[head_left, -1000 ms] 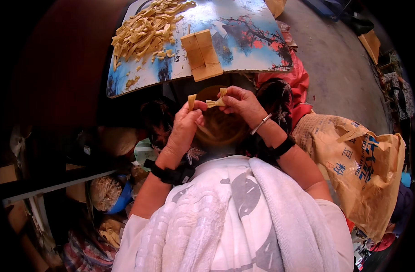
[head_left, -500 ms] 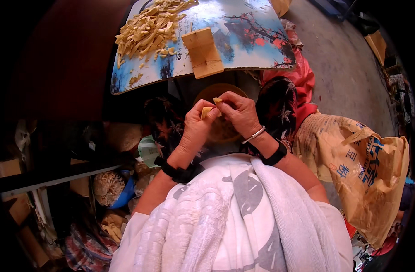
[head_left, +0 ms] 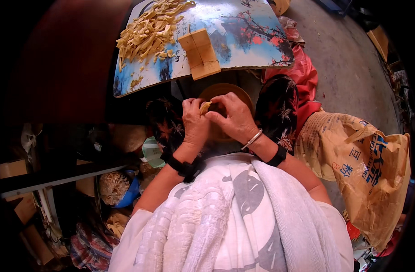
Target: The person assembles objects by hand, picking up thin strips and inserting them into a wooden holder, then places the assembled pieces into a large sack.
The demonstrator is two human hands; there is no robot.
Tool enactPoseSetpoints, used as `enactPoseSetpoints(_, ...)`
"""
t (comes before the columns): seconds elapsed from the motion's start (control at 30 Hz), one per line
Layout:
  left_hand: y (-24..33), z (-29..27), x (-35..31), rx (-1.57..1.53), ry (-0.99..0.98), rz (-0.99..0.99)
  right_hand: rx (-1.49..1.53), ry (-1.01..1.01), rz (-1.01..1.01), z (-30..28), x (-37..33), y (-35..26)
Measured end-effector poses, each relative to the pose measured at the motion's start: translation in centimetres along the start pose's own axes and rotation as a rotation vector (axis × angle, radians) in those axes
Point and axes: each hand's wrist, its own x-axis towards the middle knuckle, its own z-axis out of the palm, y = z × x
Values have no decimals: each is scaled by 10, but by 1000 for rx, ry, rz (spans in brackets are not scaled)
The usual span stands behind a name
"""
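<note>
Between my knees, both hands meet over a round yellow-brown basin [head_left: 246, 93]. A short pale-yellow dried strip [head_left: 205, 107] is pinched in my left hand [head_left: 194, 121], its fingers closed. My right hand [head_left: 236, 117] curls in from the other side, index fingertip and thumb at the same strip; its grip is partly hidden. The hands cover much of the basin, so its contents cannot be made out. Beyond it, a pile of similar yellow strips [head_left: 148, 34] lies on a board [head_left: 171, 72] with a painted blue, white and red picture.
An L-shaped wooden block [head_left: 200, 54] stands at the board's near edge. Red plastic sheeting [head_left: 304, 77] and a large tan printed sack [head_left: 361, 181] lie to the right. At left are a metal rail [head_left: 67, 179] and a blue bowl [head_left: 129, 192] beside a filled clear bag [head_left: 113, 187].
Half a second ago each hand held a separate yellow piece; now a single piece shows between them. My right hand has lowered and its thumb has stretched toward my left.
</note>
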Motion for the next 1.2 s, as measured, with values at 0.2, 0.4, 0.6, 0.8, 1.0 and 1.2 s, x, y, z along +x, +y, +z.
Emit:
enactPoseSetpoints(0.2, 20, -3, 1, -78, -19, 98, 304, 164, 54, 13, 2, 11)
enactPoseSetpoints(0.4, -7, -21, -15, -998, -410, -856, 317, 128, -39, -3, -6, -2)
enactPoseSetpoints(0.6, -15, -16, -16, -1243, -520, -861, 383, 41, -77, -10, -16, -3)
enactPoseSetpoints(0.8, -9, -20, -4, -1577, -605, -1062, 261, -275, -283, -21, -31, -7)
enactPoseSetpoints(1.0, -11, -9, -5, -647, -666, -563, 296, -85, -79, -20, -33, 7)
enactPoseSetpoints(1.2, 15, -24, -6, 195, -550, 313, 578, -77, 368, -3, -32, 19)
